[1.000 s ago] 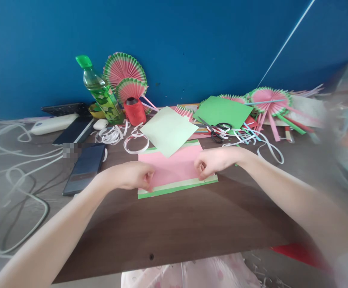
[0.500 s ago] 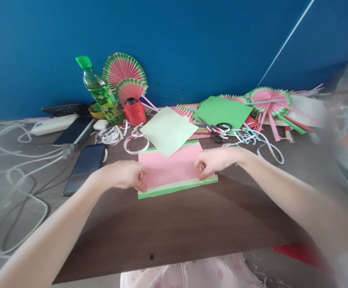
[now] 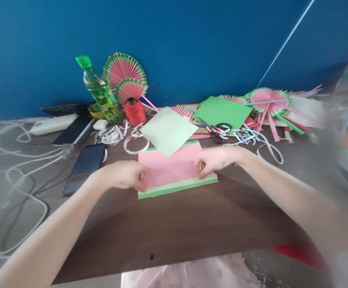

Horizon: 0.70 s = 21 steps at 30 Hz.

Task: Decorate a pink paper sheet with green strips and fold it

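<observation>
A pink sheet of paper [image 3: 170,168] with pale green and green bands along its near and far edges lies flat on the table. At its left end, my left hand [image 3: 130,176] is closed, its thumb and fingers pinched at the pale green band. My right hand [image 3: 211,161] pinches the same near band toward the right end, fingers curled. Whether the fingertips lift the paper or only press it cannot be made out. Over the sheet's far edge rests a pale green square of paper [image 3: 169,131].
Behind are black scissors [image 3: 217,136], green paper [image 3: 223,113], a roll of white tape [image 3: 136,144], a red spool [image 3: 134,112], a green bottle [image 3: 100,92] and folded paper fans [image 3: 125,72]. A phone [image 3: 85,170] and white cables [image 3: 30,192] lie left; paper strips [image 3: 269,150] lie right.
</observation>
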### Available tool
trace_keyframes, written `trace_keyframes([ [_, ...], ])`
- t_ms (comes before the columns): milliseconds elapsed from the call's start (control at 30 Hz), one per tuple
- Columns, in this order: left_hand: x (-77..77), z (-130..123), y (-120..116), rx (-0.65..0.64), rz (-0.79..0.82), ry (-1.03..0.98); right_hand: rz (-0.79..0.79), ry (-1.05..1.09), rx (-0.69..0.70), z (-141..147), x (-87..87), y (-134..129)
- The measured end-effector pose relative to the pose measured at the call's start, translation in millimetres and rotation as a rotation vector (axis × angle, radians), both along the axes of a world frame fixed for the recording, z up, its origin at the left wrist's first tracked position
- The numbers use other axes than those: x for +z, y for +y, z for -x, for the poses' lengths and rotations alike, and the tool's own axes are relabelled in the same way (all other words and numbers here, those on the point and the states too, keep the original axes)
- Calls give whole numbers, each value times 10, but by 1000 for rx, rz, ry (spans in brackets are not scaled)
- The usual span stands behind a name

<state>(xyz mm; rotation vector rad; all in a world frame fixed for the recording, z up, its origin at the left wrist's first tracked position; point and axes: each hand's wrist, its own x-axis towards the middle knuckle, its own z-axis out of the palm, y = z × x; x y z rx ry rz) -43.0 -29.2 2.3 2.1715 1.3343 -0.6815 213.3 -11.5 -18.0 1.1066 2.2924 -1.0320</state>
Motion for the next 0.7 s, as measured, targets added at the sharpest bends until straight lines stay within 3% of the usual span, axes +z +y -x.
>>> trace_keyframes([
  [333,3,4,-3,7,-8,4,-66,-17,1,28,-12,-45],
  [700,8,9,-10,9,-11,-11,-240,-234,-66,-44,30,-68],
])
